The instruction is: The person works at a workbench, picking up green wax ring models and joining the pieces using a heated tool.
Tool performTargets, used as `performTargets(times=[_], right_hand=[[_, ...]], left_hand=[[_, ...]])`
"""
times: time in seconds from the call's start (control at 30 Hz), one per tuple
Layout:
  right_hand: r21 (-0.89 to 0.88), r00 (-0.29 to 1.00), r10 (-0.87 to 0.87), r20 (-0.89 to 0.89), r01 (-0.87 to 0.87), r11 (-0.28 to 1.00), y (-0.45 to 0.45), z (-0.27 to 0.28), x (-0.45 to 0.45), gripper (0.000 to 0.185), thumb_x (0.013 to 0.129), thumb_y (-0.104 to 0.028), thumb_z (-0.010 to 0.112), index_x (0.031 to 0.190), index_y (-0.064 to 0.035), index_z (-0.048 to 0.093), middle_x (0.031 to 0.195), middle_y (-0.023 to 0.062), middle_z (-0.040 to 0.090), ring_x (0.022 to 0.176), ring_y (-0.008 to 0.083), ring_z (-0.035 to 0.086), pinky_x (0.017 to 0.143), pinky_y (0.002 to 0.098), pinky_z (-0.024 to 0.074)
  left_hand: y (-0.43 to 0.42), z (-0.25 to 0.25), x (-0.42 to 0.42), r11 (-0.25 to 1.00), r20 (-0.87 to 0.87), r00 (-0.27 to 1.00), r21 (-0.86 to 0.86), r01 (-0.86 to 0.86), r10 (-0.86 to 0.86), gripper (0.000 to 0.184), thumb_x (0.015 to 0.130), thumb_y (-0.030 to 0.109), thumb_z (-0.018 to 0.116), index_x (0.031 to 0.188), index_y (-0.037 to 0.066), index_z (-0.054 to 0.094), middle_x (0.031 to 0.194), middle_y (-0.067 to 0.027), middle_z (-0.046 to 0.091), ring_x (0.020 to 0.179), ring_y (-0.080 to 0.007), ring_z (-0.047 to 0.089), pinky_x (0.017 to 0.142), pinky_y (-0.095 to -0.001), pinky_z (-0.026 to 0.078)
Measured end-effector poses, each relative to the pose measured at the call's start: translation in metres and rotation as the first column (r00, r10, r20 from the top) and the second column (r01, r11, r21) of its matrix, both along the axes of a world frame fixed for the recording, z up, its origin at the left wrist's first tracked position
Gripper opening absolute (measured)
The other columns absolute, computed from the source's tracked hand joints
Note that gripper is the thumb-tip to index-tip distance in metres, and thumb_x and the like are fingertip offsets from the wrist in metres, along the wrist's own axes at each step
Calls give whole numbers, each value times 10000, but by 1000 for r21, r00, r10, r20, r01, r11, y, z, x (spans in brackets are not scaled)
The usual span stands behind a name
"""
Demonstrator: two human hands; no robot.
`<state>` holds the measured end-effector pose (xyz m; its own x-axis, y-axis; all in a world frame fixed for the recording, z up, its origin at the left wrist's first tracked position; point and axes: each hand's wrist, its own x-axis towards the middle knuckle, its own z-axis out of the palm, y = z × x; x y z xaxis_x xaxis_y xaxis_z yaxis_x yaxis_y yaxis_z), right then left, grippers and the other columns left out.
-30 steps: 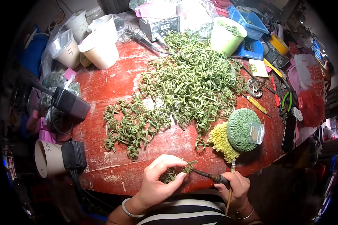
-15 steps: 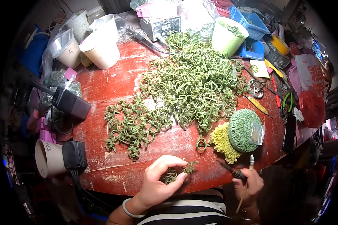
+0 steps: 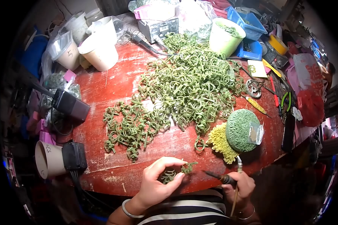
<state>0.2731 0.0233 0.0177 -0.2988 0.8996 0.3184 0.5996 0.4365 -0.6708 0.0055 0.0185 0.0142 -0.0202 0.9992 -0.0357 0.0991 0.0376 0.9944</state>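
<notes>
My left hand (image 3: 159, 178) is near the table's front edge, pinching a small green ring piece (image 3: 187, 167) between thumb and fingertips. More green rings (image 3: 168, 175) show inside the curl of that hand. In my right hand (image 3: 244, 186) is a dark-handled soldering-iron-like pen (image 3: 228, 180), its thin tip pointing left toward the pinched piece, with a gap between them. The same hand also grips a slender wooden-handled tool (image 3: 239, 165) with a pale metal end pointing up. Beyond both hands lies a large heap of similar green rings (image 3: 191, 82), one stray ring (image 3: 200, 144) apart from it.
A round green textured pad (image 3: 242, 129) lies partly over a yellow one (image 3: 222, 144), with a small clear bag on top. Pliers (image 3: 286, 101) and a yellow-handled tool (image 3: 256, 105) lie right. White tubs (image 3: 98, 52) stand back left; a dark box (image 3: 74, 155) sits at the left edge.
My right hand has moved left with both tools, bringing the pen's tip closer to the piece in my left hand. My left hand has stayed nearly still.
</notes>
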Motion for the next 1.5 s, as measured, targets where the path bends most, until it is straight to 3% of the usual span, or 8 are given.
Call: performTargets(times=[0.77,0.93,1.0,1.13,1.2,1.33,1.4,1.5], right_hand=[[59,1000,19,-9,-18,998,2,-15,-9,320,911,-314,789,942,-25,653,716,68,622,540,204,572,492,314,450],[59,1000,-2,-11,3,998,1,-15,-10,310,909,-315,789,934,-36,656,703,69,608,545,223,569,500,325,447],[75,1000,-8,-21,9,997,1,-16,-8,305,913,-314,785,933,-38,655,705,73,608,552,237,577,506,332,451],[69,998,-59,22,57,996,-4,-35,-1,400,943,-435,721,897,-44,657,710,91,609,588,287,612,529,371,467],[20,996,-91,-25,91,996,-8,-46,4,433,956,-466,690,893,-39,662,721,111,611,594,302,610,539,385,471],[141,998,53,-13,-51,989,4,-28,-4,247,933,-250,718,954,-6,689,788,126,659,638,278,643,590,366,516],[106,997,75,-1,-75,992,5,-13,-9,136,886,-57,766,978,21,704,812,121,697,653,250,667,618,339,550],[9,999,49,-15,-49,999,3,-15,-7,156,885,-57,768,1001,27,705,830,130,699,663,260,669,629,335,551]], left_hand=[[1,-5,-4,993,-79,996,108,56,-47,282,862,-46,742,1129,-15,658,1047,-78,697,928,-125,670,829,-274,533],[0,-5,-2,999,-29,1000,54,6,-5,268,837,11,770,1095,6,695,1026,-112,722,937,-213,714,844,-319,554],[1,-5,-3,989,-60,998,144,42,-34,275,866,-47,737,1129,-12,667,1049,-73,698,935,-118,671,836,-275,540],[-18,33,-27,996,212,977,-81,37,-19,298,859,0,753,1148,19,683,1084,-80,701,982,-140,673,873,-285,537],[-27,63,-61,988,-64,994,127,-83,91,293,851,-33,732,1134,21,679,1063,-74,697,951,-129,663,846,-277,536],[-56,98,-139,508,-158,488,396,-765,859,234,870,-33,713,1081,55,664,1006,-43,673,662,-76,605,527,-199,463],[-70,104,-205,279,-324,60,687,-671,944,187,907,61,729,1081,49,662,1022,-28,672,817,-114,620,644,-243,507],[-93,98,-265,237,-371,9,576,-782,929,213,884,57,715,1080,61,633,1010,-40,634,923,-152,607,855,-318,502]])
